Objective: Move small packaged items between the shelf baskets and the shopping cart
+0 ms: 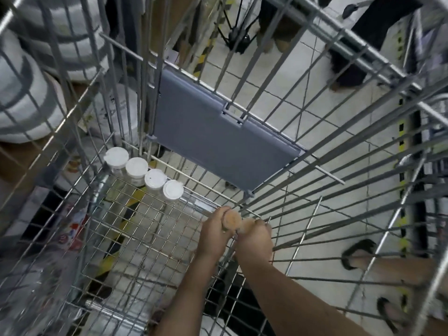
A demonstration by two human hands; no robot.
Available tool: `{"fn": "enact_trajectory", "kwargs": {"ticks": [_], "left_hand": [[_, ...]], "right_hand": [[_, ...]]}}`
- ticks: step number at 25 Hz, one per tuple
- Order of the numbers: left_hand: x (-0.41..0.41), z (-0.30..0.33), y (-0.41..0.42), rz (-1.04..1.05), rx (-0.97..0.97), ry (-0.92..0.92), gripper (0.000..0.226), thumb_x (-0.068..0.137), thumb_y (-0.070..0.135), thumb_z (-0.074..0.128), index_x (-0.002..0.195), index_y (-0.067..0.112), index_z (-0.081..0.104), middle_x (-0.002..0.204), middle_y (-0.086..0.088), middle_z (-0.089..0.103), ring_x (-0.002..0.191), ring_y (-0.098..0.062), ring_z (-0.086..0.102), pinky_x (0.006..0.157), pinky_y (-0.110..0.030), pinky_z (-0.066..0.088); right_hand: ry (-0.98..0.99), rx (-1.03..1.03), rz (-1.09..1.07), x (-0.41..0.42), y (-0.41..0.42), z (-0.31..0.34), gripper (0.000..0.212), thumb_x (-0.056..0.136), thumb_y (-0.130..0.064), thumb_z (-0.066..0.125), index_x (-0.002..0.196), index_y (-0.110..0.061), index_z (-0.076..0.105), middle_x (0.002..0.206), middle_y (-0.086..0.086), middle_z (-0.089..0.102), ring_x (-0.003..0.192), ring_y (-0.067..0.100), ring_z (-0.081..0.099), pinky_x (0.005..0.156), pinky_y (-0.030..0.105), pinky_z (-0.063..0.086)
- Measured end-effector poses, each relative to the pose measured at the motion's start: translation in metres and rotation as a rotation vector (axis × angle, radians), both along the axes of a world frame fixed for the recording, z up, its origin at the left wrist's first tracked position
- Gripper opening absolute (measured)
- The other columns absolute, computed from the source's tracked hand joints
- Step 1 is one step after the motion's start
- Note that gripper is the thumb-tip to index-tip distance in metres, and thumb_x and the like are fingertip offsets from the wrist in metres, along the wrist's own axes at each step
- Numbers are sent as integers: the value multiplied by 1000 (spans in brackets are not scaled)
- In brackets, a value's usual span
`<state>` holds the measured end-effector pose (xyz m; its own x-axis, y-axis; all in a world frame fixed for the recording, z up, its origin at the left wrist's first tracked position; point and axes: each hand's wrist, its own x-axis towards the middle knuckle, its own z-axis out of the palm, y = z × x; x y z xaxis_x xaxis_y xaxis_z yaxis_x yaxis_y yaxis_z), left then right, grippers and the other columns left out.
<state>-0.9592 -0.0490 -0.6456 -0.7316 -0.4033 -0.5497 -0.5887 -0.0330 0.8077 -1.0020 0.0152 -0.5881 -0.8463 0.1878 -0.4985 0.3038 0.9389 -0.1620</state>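
Wire cart (150, 241) on tiled floor (278, 93), striped tape.

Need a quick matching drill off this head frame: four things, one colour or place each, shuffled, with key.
Things:
1. row of four white-lidded clear jars
2. flat grey plastic panel
3. tan round-topped item held in both hands
4. black sandal on a foot

Descriptions:
A. hangs on the far wire wall of the cart
B. on the tiled floor outside the cart, to the right
C. stands along the cart's far-left bottom edge
D. low in the cart, against its right wire side

Pairs: 1-C, 2-A, 3-D, 4-B

The left hand and right hand both grip the tan item.
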Motion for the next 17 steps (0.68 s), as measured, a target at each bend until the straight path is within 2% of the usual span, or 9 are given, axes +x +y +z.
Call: {"fn": "enact_trajectory", "kwargs": {"ticks": [2,5,8,10,12,14,15,17], "left_hand": [[-3,3,-1,-11,11,-8,60,77,4,71,131,21,51,120,5,61,109,-11,59,90,-25,50],[-2,13,-7,-36,-8,-46,65,80,8,71,138,17,44,128,1,55,113,-15,56,94,-31,47],[12,31,-17,-3,-29,-150,53,86,9,65,135,17,47,132,1,54,114,-18,54,94,-34,46],[30,52,-25,32,-10,-211,45,91,12,59,134,16,48,135,1,53,108,-15,56,88,-29,46],[53,76,-35,47,-13,-271,38,94,16,54,132,9,50,135,-1,53,100,-11,55,80,-21,42],[83,109,-45,110,-25,-332,38,95,18,52,132,10,50,129,-5,57,100,-13,55,81,-24,44],[100,125,-48,145,-53,-358,38,95,18,52,132,11,50,128,-7,58,105,-17,57,87,-26,45],[134,157,-51,222,-99,-415,37,94,17,53,131,10,52,126,-8,60,109,-22,57,91,-28,44]], "right_hand": [[-8,-40,5,-2,1,-1,28,89,-9,55,116,-5,52,121,8,49,96,29,60,80,34,50],[-24,-81,-37,-3,0,2,24,88,-12,53,112,-8,53,112,9,57,92,28,61,80,38,53],[-58,-63,-77,-4,-5,21,21,89,-18,51,109,-12,52,105,6,59,84,25,62,71,38,54],[-106,-54,7,-5,-8,40,23,92,-22,50,111,-9,53,95,4,60,71,18,58,54,26,44],[-176,-24,192,-3,-14,62,17,96,-22,46,102,-9,54,87,4,58,59,10,49,44,20,31],[-241,-21,431,3,-21,87,17,97,-25,45,91,-11,54,89,6,60,64,12,52,49,20,40],[-272,-22,537,7,-27,102,18,96,-26,47,88,-11,55,85,5,59,70,14,55,59,23,47],[-345,2,796,17,-33,134,18,95,-25,49,94,-10,58,80,1,56,80,17,56,77,30,50]]}}
